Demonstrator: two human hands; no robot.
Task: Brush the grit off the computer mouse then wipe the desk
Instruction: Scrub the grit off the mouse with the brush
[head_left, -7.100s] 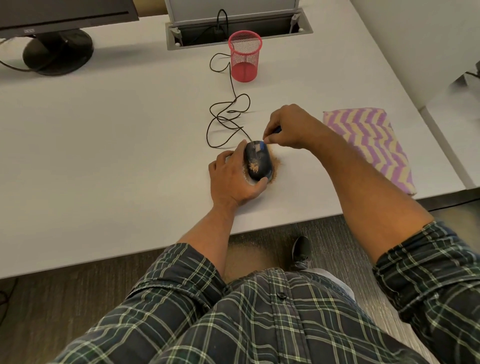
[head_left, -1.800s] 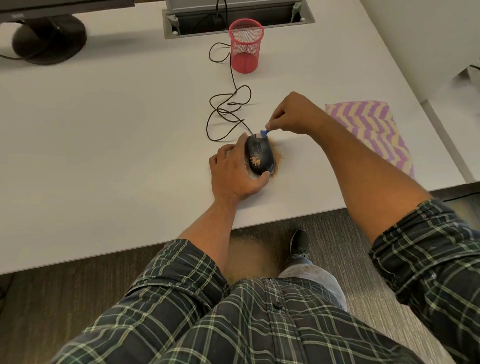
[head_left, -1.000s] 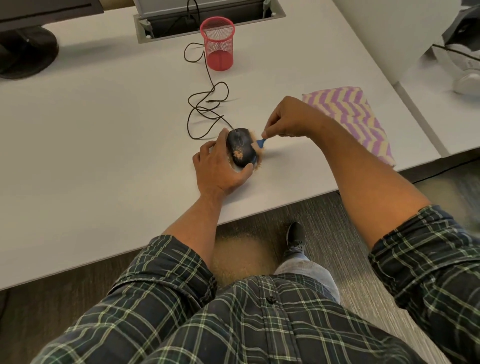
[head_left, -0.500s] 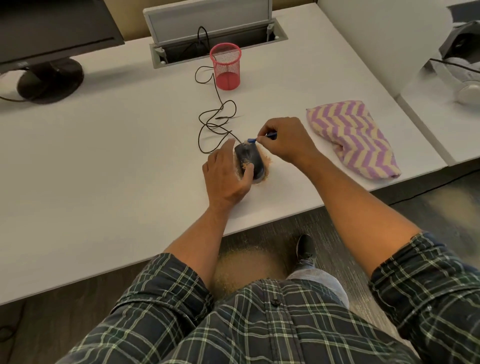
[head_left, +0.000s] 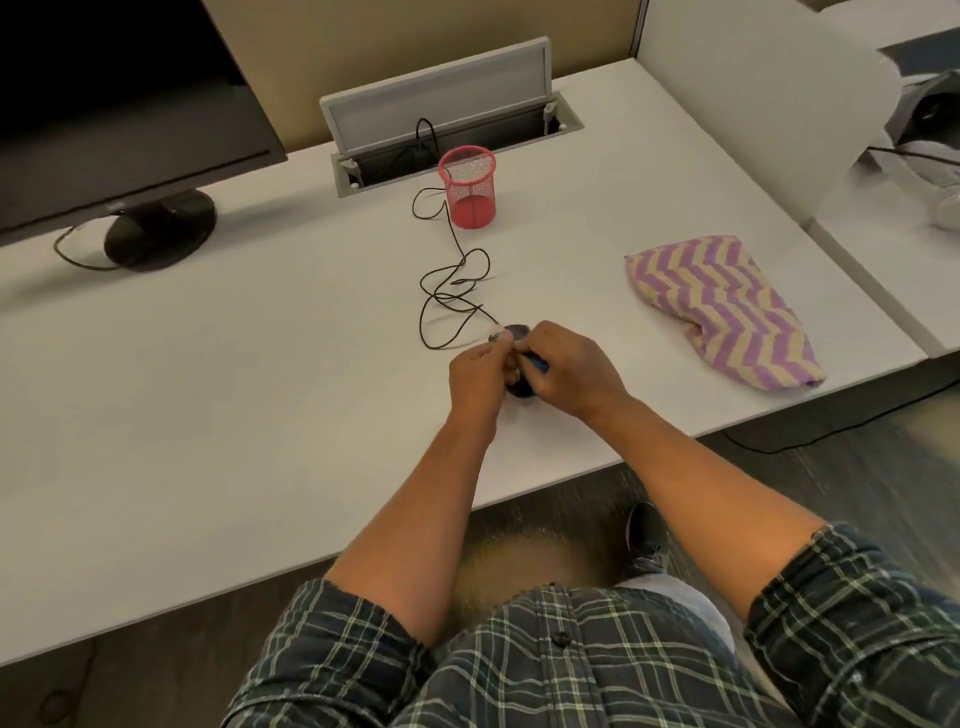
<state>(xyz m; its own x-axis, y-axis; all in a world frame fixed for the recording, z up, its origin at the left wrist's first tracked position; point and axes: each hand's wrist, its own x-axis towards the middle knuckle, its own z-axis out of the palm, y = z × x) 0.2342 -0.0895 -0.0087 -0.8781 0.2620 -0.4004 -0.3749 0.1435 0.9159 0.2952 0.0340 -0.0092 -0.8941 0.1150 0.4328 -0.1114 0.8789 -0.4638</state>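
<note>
The black computer mouse (head_left: 520, 388) lies near the front edge of the white desk (head_left: 208, 395), mostly hidden under both hands. My left hand (head_left: 477, 375) curls round its left side. My right hand (head_left: 571, 370) is over the mouse and grips a small brush with a blue handle (head_left: 538, 366); its bristles are hidden between the hands. The mouse cable (head_left: 451, 291) loops away toward the back. A purple and yellow zigzag cloth (head_left: 727, 312) lies to the right, apart from both hands.
A red mesh pen cup (head_left: 467, 188) stands behind the cable loops, in front of an open cable hatch (head_left: 447, 124). A black monitor (head_left: 119, 98) on its round foot is at the back left. Sandy grit (head_left: 519, 564) lies on the floor below the desk edge.
My right hand has moved from the mouse's far end to lie over it, close against my left hand. The view has tilted up, showing more of the desk's back.
</note>
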